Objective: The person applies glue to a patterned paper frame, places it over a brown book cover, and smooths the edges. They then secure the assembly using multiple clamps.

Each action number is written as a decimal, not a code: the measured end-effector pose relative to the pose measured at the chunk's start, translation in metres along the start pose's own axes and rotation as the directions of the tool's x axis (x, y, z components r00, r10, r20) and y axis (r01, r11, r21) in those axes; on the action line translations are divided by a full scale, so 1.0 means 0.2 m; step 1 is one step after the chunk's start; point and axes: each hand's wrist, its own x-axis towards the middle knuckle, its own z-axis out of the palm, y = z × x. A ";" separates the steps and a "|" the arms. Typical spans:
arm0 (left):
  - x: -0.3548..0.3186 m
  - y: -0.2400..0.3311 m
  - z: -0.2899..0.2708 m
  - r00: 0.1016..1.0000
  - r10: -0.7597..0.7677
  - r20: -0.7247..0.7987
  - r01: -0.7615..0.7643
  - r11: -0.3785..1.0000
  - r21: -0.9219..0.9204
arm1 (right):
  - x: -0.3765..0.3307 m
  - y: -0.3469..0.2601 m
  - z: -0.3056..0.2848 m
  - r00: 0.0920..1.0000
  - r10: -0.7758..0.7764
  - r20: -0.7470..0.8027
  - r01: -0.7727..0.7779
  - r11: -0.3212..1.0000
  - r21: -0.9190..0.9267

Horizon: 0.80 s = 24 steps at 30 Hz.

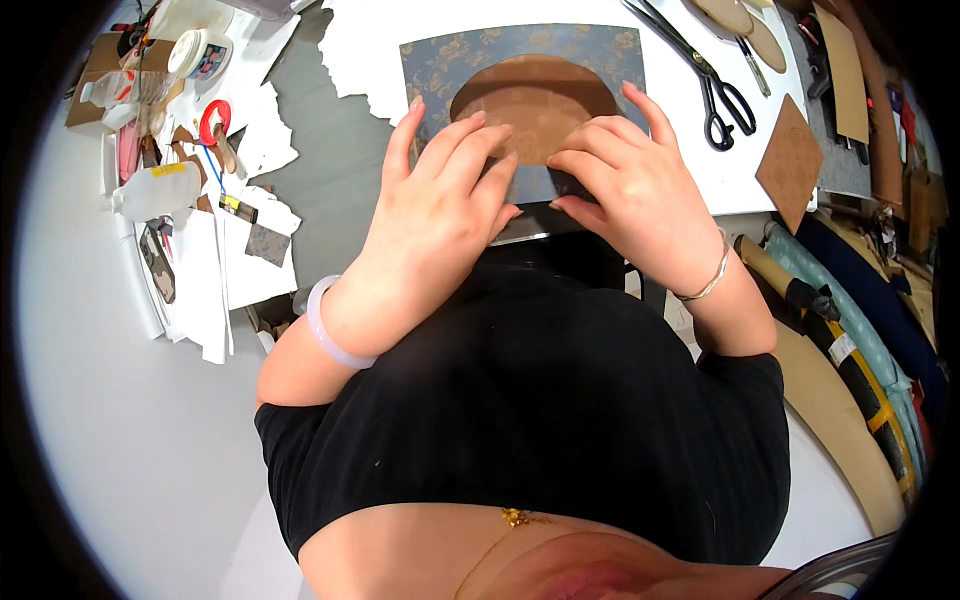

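A grey-blue sheet with a gold floral pattern (520, 42) lies before me, and on it rests a brown rounded panel (540, 100) with a darker band along its far edge. My left hand (445, 185) reaches over the left part, fingers fanned and bent, its thumb at the sheet's near edge. From the other side my right hand (630, 190) curls in, index finger on the panel's near rim and thumb below it at the same edge. Both hands seem to grip the sheet between thumb and fingers; the exact contact is partly hidden.
Black-handled scissors (710, 95) lie at the far right, near a brown diamond-shaped piece (790, 163). Leftward stand a white tub (200, 55), a translucent bottle (160, 192) and a red tape ring (215, 122) among white scraps. Fabric rolls (850, 270) lean beside the table's right side.
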 end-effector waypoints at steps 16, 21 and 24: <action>-0.17 -0.22 -0.01 0.946 -0.324 0.020 0.301 0.852 -0.429 | -0.02 0.04 0.00 1.000 0.009 0.007 -0.009 0.999 0.045; -0.28 -0.19 0.04 0.929 -0.369 0.012 0.341 0.844 -0.414 | -0.02 0.04 0.01 0.999 0.031 0.011 -0.031 0.999 0.045; -0.34 -0.18 0.08 0.889 -0.453 0.064 0.415 0.740 -0.529 | -0.01 0.04 0.02 0.999 0.029 0.020 -0.029 0.999 0.041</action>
